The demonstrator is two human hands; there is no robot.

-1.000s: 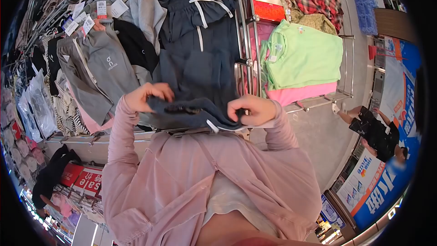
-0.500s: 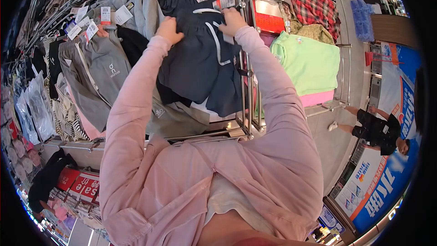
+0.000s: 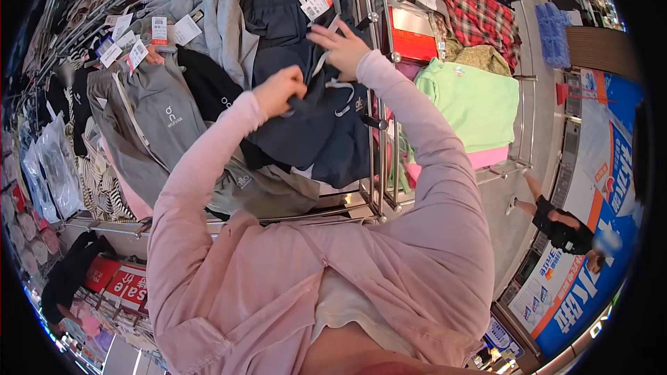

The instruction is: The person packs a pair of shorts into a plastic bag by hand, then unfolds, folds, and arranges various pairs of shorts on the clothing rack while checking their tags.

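Dark navy shorts [image 3: 278, 128] with a white drawstring [image 3: 321, 62] lie on top of other dark garments on the rack. My left hand [image 3: 280, 90] is closed, its curled fingers at a fold of the shorts. Just right of it, my right hand [image 3: 340, 52] is over the upper part of the shorts with fingers spread, near the drawstring. Beyond my fingers, a white and orange price tag [image 3: 317, 5] rests on the dark waistband behind.
Grey trousers [image 3: 156, 111] and light grey pants [image 3: 226, 14] lie to the left. Metal rails [image 3: 375, 97] separate this stack from a light green garment [image 3: 472, 97] and a plaid shirt [image 3: 479, 7]. A person in black [image 3: 559, 226] is in the aisle at right.
Both hands have come off the waistband edge and nearer to me, with my left hand lower over the shorts. My right fingers have spread, and the shorts' top is rumpled. The person at right has moved.
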